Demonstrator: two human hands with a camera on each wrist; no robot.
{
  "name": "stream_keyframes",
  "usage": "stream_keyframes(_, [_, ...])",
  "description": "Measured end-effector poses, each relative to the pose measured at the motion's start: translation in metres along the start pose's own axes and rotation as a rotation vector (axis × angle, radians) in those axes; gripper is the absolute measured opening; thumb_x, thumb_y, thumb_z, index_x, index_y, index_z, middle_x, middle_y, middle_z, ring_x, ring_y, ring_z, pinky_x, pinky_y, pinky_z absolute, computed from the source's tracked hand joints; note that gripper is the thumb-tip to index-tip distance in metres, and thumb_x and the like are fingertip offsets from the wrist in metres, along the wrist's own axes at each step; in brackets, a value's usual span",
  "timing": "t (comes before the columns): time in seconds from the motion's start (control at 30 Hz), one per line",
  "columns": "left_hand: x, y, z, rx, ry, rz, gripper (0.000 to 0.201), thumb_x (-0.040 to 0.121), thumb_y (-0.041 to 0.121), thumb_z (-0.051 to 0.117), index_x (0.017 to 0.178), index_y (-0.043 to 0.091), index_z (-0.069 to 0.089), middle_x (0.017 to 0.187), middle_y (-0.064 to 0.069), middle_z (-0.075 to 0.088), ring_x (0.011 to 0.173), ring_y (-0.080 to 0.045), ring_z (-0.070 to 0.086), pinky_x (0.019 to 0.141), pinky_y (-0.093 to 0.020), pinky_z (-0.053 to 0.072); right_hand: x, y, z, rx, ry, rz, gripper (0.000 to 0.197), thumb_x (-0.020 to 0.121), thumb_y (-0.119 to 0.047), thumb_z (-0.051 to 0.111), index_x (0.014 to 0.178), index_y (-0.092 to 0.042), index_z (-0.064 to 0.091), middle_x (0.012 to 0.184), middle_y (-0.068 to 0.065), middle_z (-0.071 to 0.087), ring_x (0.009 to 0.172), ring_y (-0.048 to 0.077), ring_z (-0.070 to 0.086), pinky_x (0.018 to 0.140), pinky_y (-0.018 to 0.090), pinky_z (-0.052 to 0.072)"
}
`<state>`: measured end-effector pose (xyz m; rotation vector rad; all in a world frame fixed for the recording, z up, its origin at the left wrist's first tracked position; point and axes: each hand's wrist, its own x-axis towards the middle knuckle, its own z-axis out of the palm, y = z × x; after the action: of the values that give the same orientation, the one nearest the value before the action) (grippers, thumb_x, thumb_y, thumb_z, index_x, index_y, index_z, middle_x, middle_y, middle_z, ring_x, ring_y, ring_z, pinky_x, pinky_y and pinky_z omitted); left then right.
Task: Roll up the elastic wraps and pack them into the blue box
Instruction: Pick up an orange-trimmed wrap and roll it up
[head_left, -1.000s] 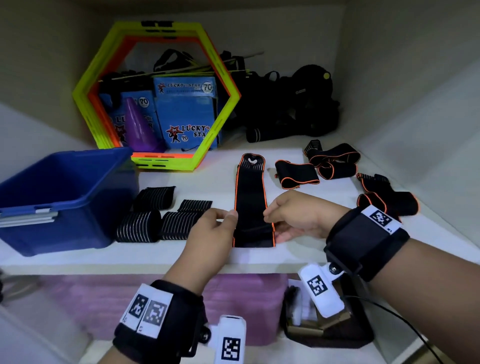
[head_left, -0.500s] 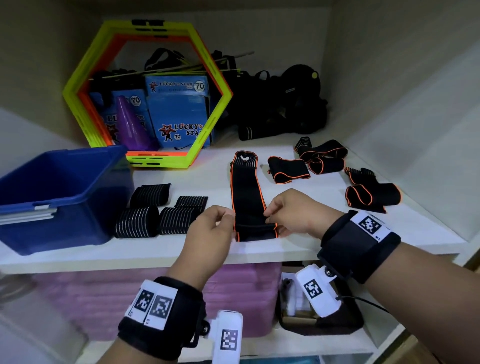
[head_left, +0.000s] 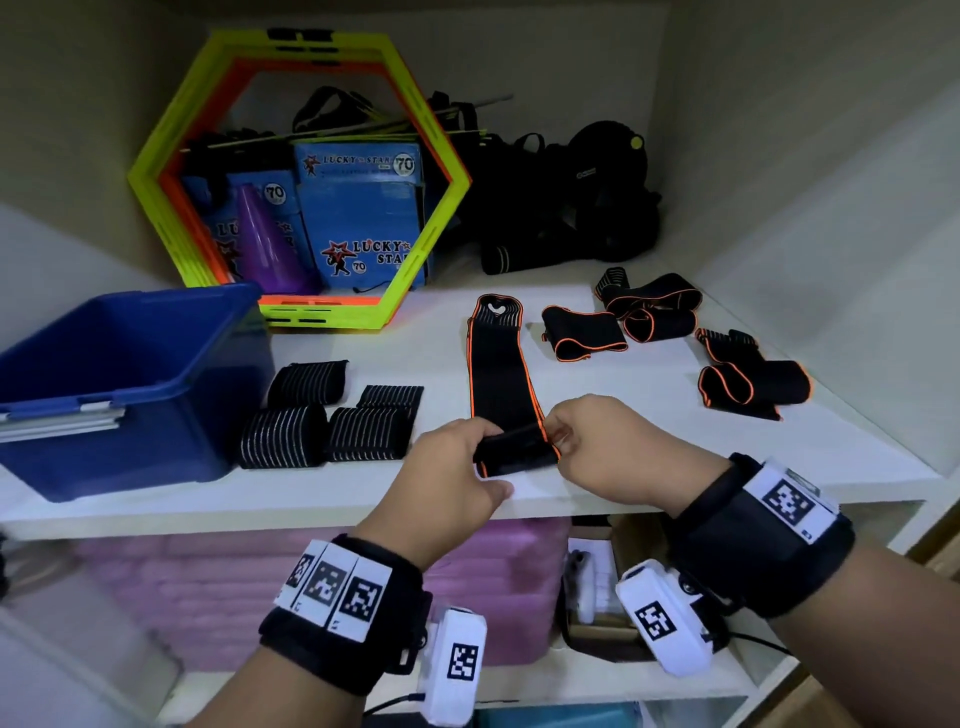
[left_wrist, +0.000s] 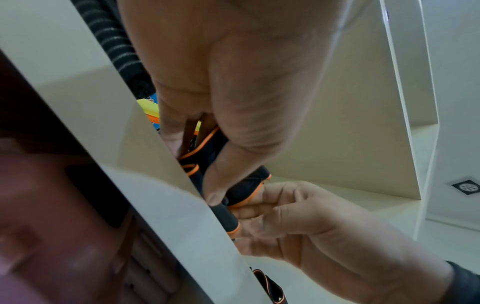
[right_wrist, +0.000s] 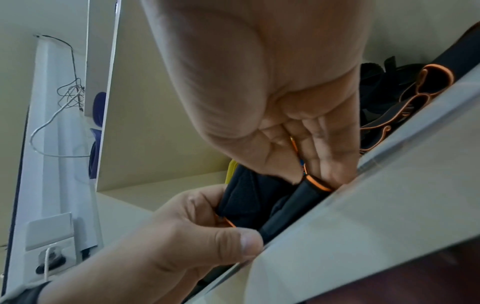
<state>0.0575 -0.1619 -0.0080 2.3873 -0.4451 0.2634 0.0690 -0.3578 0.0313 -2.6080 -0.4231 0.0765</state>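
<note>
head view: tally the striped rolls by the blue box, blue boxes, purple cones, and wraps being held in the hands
striped rolls: 4
blue box: 1
purple cone: 1
orange-edged wrap, pinched by the left hand and right hand: 1
total: 7

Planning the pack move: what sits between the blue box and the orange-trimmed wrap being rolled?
In the head view, four striped rolled wraps sit on the shelf between the blue box and the orange-trimmed wrap.
</note>
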Motion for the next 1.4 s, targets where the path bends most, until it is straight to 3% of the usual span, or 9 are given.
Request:
stream_keyframes(0.1, [0.002,0.000,0.003,-0.009,0.034,0.028,0.038,0.075,0.016,0.080,0.109,0.026,0.068,0.095,0.013,0.065,0.084,-0.004,0.058,0.079,-0.014,0.047,-0.001,0.000,0.005,0.064,0.039,0.034,0.026,0.070,0.004,0.065,0.093,-0.009,0.069,0.074,0.014,0.069,0.074,0.032,0.063,0.063,0.033,0.050])
stream_keyframes(0.23, [0.004,-0.001,0.003,0.040,0.067,0.063,0.035,0.075,0.012,0.079,0.107,0.022,0.070,0.091,0.014,0.063,0.078,-0.003,0.053,0.069,-0.002,0.036,0.000,0.002,0.009,0.129,0.076,0.049,0.034,0.070,0.002,0.074,0.102,-0.007,0.069,0.079,0.013,0.072,0.080,0.029,0.067,0.068,0.033,0.053])
stream_keyframes(0.47, [0.006,0.001,0.002,0.122,-0.030,0.121,0.027,0.077,0.016,0.076,0.104,0.022,0.073,0.092,0.008,0.071,0.081,-0.010,0.061,0.073,-0.021,0.047,0.002,0.004,0.022,-0.091,0.106,-0.085,0.024,0.073,-0.025,0.078,0.094,-0.015,0.073,0.105,-0.001,0.053,0.087,0.015,0.057,0.078,0.030,0.049])
stream_keyframes(0.7, [0.016,-0.001,0.001,0.253,-0.066,0.171,0.022,0.080,0.018,0.064,0.097,0.024,0.075,0.077,0.003,0.072,0.076,-0.017,0.060,0.069,-0.034,0.050,0.004,-0.005,0.021,-0.346,0.076,-0.200,0.013,0.081,-0.022,0.059,0.091,-0.014,0.062,0.088,0.004,0.057,0.079,0.025,0.054,0.064,0.035,0.041])
stream_keyframes(0.87, [0.017,-0.007,0.001,0.273,-0.117,0.191,0.018,0.081,0.031,0.070,0.098,0.027,0.074,0.083,0.005,0.074,0.079,-0.015,0.065,0.071,-0.033,0.052,0.001,-0.007,0.023,-0.410,0.071,-0.246,0.015,0.083,-0.021,0.055,0.090,-0.011,0.063,0.092,0.006,0.055,0.082,0.026,0.055,0.065,0.033,0.039])
stream_keyframes(1.03, [0.019,-0.008,-0.003,0.210,-0.092,0.173,0.019,0.085,0.028,0.073,0.102,0.023,0.067,0.085,0.003,0.071,0.078,-0.017,0.064,0.068,-0.032,0.050,0.004,-0.001,0.025,-0.405,0.082,-0.260,0.022,0.094,-0.030,0.051,0.097,-0.011,0.061,0.093,0.008,0.058,0.085,0.027,0.056,0.067,0.032,0.037])
stream_keyframes(1.2, [0.023,-0.009,-0.009,0.079,-0.045,0.095,0.017,0.089,0.029,0.071,0.102,0.021,0.063,0.069,0.007,0.061,0.057,-0.002,0.051,0.058,-0.027,0.040,0.008,0.001,0.020,-0.284,0.089,-0.219,0.026,0.100,-0.035,0.048,0.093,-0.012,0.058,0.085,0.008,0.061,0.079,0.028,0.058,0.067,0.040,0.045])
stream_keyframes(1.33, [0.025,-0.004,-0.004,0.080,0.054,0.060,0.031,0.085,0.023,0.075,0.106,0.020,0.052,0.061,0.013,0.047,0.055,-0.002,0.046,0.051,-0.023,0.028,0.016,-0.001,0.018,-0.075,0.209,-0.108,0.019,0.095,-0.027,0.059,0.108,-0.014,0.056,0.083,0.006,0.061,0.075,0.026,0.059,0.059,0.033,0.041])
stream_keyframes(1.4, [0.025,-0.002,-0.003,0.096,0.079,0.074,0.037,0.082,0.022,0.077,0.109,0.020,0.051,0.069,0.011,0.051,0.060,-0.010,0.049,0.055,-0.025,0.031,0.021,0.001,0.021,-0.025,0.233,-0.061,0.021,0.092,-0.024,0.064,0.109,-0.015,0.058,0.078,0.001,0.058,0.073,0.023,0.057,0.055,0.027,0.036])
